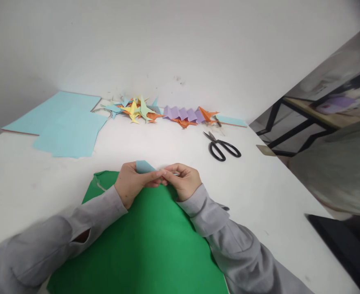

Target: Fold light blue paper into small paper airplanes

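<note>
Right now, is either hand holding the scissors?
No. The scissors lie alone on the white table, while the left hand and right hand pinch a light blue folded paper.

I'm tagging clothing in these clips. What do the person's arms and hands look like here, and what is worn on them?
Both arms wear long grey fabric sleeves that end at the wrist. The left sleeve has a buttoned cuff with a small slit gaping open; the right sleeve has a similar cuff with a tab sticking out. The left hand and right hand are bare: no gloves, rings or watch visible.
</note>
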Demonstrator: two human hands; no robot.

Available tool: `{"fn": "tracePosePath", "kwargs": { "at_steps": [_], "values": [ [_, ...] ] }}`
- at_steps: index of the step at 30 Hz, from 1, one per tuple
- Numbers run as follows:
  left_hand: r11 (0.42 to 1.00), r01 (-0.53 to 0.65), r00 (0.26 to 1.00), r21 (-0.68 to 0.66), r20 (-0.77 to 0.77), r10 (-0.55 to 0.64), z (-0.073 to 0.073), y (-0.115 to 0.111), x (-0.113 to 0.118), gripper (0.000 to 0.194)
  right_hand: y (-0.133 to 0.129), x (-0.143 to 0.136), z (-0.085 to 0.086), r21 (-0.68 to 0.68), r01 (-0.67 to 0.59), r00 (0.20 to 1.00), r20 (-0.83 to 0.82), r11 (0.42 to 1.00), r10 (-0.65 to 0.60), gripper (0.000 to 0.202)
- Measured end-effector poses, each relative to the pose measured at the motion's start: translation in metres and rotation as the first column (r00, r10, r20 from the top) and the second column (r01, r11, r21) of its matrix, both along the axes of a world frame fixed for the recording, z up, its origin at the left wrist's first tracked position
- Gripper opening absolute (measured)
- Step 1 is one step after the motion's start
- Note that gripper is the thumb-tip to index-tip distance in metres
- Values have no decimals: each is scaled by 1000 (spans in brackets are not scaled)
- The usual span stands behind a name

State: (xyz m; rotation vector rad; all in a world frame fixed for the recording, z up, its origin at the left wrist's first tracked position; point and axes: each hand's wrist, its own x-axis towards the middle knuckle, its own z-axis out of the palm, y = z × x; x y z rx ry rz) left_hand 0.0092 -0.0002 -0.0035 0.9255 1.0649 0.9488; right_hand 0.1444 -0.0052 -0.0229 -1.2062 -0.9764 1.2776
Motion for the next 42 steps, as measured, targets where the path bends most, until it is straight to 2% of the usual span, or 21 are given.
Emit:
{"fn": "tracePosePath", "kwargs": {
  "at_steps": [3,8,13,28,34,42],
  "values": [
    [1000,-9,1000,-28,8,9,0,0,0,20,2,1,-3,-16,-15,998,-60,1000,14,30],
    [996,-65,998,-53,17,66,-1,1,0,18,4,5,-8,-49,-141,961,-246,989,125,31],
    [995,-92,996,-29,10,92,1,2,0,17,3,6,-11,1,-123,970,-211,992,121,23],
    [985,-169,985,35,-40,170,1,-1,2,17,1,1,-2,-86,-106,960,-267,991,79,27],
    [975,-213,975,71,-51,216,0,2,0,17,2,5,1,-145,-139,931,-356,980,79,31],
    [974,-214,976,70,-32,216,2,3,-2,18,-1,3,-1,-159,-123,965,-251,980,80,31]
  ]
}}
